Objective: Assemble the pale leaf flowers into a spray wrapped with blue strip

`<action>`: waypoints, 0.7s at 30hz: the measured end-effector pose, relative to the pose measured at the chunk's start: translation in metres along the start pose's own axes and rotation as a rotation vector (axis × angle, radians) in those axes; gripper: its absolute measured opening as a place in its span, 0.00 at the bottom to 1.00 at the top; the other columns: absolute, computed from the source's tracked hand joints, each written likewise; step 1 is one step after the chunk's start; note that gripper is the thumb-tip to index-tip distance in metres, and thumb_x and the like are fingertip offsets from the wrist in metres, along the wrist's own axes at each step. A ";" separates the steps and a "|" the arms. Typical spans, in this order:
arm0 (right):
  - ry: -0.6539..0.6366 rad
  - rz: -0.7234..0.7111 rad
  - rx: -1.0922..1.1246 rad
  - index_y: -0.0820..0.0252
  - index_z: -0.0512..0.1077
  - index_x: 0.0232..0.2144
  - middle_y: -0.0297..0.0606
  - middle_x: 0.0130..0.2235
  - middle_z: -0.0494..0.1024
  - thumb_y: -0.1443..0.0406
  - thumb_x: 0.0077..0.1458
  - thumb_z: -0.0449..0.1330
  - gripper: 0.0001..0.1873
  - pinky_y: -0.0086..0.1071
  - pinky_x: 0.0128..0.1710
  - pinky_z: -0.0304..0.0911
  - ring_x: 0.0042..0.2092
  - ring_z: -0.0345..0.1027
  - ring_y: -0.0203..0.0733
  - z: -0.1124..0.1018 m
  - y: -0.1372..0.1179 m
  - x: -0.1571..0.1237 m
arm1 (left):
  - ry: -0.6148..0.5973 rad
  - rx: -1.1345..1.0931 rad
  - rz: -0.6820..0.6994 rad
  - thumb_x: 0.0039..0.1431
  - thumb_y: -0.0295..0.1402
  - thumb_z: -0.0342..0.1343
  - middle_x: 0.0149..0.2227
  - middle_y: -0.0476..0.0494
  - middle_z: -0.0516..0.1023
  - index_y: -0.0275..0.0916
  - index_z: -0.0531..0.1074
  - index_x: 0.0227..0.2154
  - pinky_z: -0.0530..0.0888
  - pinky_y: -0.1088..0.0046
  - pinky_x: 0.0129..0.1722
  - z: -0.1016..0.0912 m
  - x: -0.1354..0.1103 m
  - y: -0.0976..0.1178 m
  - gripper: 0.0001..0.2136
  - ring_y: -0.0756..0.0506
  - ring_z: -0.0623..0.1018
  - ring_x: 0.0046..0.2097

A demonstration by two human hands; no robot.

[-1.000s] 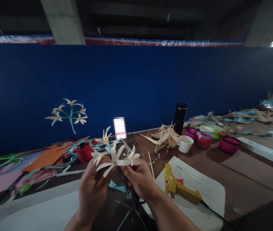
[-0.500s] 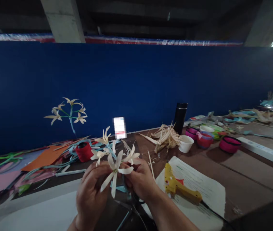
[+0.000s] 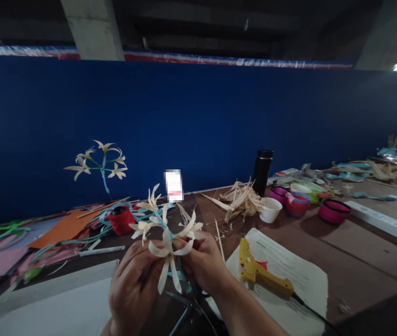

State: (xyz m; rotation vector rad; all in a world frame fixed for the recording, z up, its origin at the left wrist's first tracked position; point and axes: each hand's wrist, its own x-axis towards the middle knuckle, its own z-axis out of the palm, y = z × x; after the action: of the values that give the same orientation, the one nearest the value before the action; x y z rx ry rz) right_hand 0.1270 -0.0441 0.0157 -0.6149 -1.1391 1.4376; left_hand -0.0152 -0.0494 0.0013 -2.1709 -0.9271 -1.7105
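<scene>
Between my two hands is a spray of cream artificial flowers (image 3: pixel 167 251) with a stem wrapped in light blue. My left hand (image 3: pixel 131 284) is closed at the left of the nearest bloom, its fingertips hidden behind the petals. With thumb and fingers pinched together, my right hand (image 3: pixel 207 261) grips the spray from the right, close under the blooms. Below the hands lie scissors (image 3: pixel 180 301), partly hidden, and a light blue strip. Another cream flower spray (image 3: pixel 103 163) stands upright at the back left.
A yellow glue gun (image 3: pixel 261 275) rests on a printed sheet (image 3: pixel 289 254) at right. Behind are dry husks (image 3: pixel 242 203), a white cup (image 3: pixel 270 210), a black flask (image 3: pixel 263 172) and a power strip (image 3: pixel 387 223). Left are a red roll (image 3: pixel 121 220) and orange paper (image 3: pixel 65 228).
The nearest bloom has tipped and turned slightly between my hands, its lower petals shifting right. My left hand has moved a little lower. Things on the table lie as before.
</scene>
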 end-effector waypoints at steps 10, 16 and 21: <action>-0.012 -0.063 -0.021 0.64 0.67 0.17 0.25 0.13 0.60 0.55 0.47 0.61 0.18 0.19 0.10 0.44 0.13 0.48 0.24 0.000 0.000 -0.001 | 0.041 -0.079 -0.158 0.50 0.27 0.57 0.35 0.49 0.73 0.40 0.69 0.33 0.68 0.74 0.42 0.005 -0.005 0.000 0.07 0.49 0.72 0.40; 0.040 -0.068 -0.093 0.65 0.69 0.19 0.27 0.15 0.62 0.57 0.51 0.59 0.17 0.19 0.10 0.47 0.13 0.51 0.24 -0.004 0.004 -0.001 | 0.022 -0.131 -0.274 0.50 0.27 0.57 0.37 0.47 0.71 0.40 0.69 0.36 0.68 0.73 0.41 0.007 -0.002 0.003 0.09 0.48 0.71 0.40; 0.038 -0.061 -0.119 0.66 0.73 0.20 0.27 0.14 0.62 0.58 0.49 0.61 0.16 0.19 0.10 0.46 0.13 0.51 0.25 -0.003 0.003 -0.002 | 0.059 -0.127 -0.234 0.50 0.25 0.56 0.37 0.48 0.72 0.41 0.70 0.36 0.69 0.75 0.41 0.009 -0.005 0.004 0.10 0.49 0.72 0.41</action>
State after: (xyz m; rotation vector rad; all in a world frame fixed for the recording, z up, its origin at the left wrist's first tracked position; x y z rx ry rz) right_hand 0.1285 -0.0446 0.0118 -0.6815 -1.2098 1.3083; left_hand -0.0062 -0.0498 -0.0046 -2.1470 -1.1230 -1.9796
